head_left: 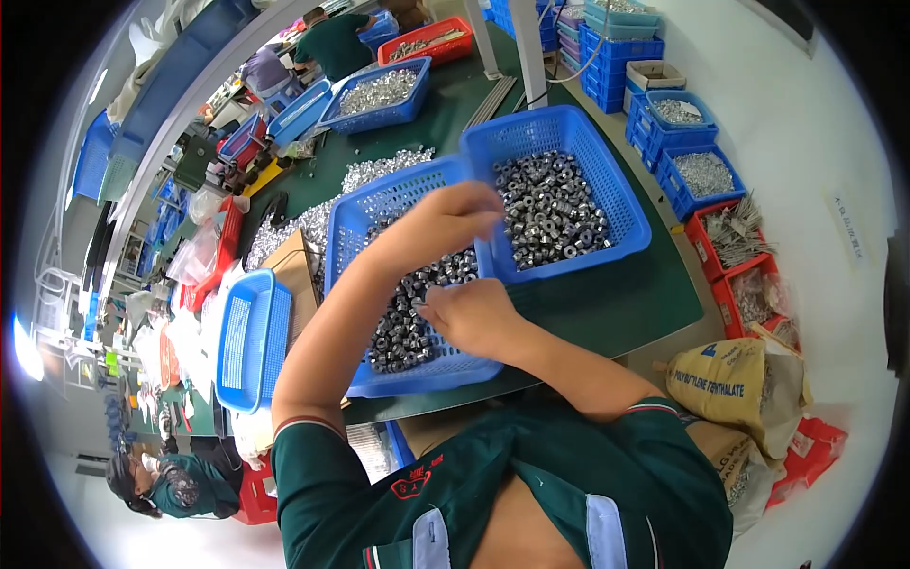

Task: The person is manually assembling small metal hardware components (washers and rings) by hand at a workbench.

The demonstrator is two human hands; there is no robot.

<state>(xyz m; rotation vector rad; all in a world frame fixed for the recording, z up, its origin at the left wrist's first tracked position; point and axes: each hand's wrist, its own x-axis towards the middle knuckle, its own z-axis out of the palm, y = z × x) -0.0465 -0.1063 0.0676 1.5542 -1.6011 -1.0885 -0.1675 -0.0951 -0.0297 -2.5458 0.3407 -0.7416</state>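
Note:
My left hand (438,226) is over the shared edge of two blue baskets, its fingers curled and blurred toward the right one. Whether it holds a part is not visible. My right hand (471,319) hovers low over the left blue basket (427,381), thumb and fingers pinched together. A tiny glint shows at those fingertips, too small to name. Dark grey metal rings (403,332) are heaped in this basket, partly hidden by my arms. More such rings (555,209) fill the middle of the right blue basket (621,213).
Loose shiny parts (379,169) lie behind the baskets on the green table (626,318). An upright blue basket (251,341) stands at left. Blue and red bins (701,175) line the right wall, with a yellow sack (716,379) below. Other people (185,488) are at left and far back.

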